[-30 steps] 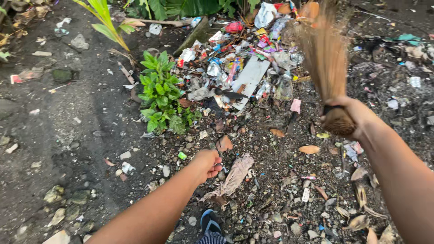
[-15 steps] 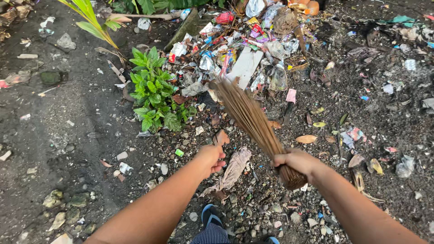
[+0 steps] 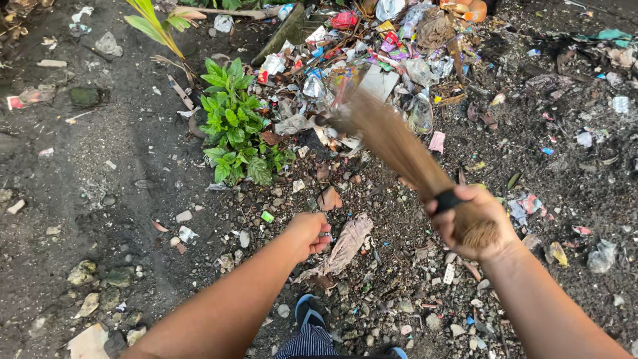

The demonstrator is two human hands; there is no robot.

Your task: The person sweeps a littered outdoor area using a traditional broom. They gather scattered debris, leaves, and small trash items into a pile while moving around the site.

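Right hand (image 3: 473, 223): closed around the bound end of the stick broom (image 3: 399, 146), fingers wrapped over the dark band; the grip is firm and full.
Broom position: bristle tips now point up and away toward the litter pile (image 3: 372, 60), reaching its near edge; half a second earlier the tips lay lower, nearer the dry leaf, and a second earlier the broom stood raised at the right of the view.
Broom motion: bristles are blurred, which indicates a fast stroke in progress across the ground toward the pile.
Left hand (image 3: 311, 233): loosely curled into a fist, holding nothing that shows; it hangs above the gravel just beside the dry brown leaf (image 3: 347, 242). Its place is nearly unchanged across the three pictures.
Ground (image 3: 100, 199): dark soil with stones and scattered wrappers; the green plant (image 3: 236, 126) stands left of the pile, clear of the bristles.
Foot: a blue sandal (image 3: 309, 312) shows at the lower edge, behind both hands.
Meaning of the change: judged from the sequence, the sweep has carried from the right side inward, pushing loose debris toward the existing heap; scraps to the right remain unswept.
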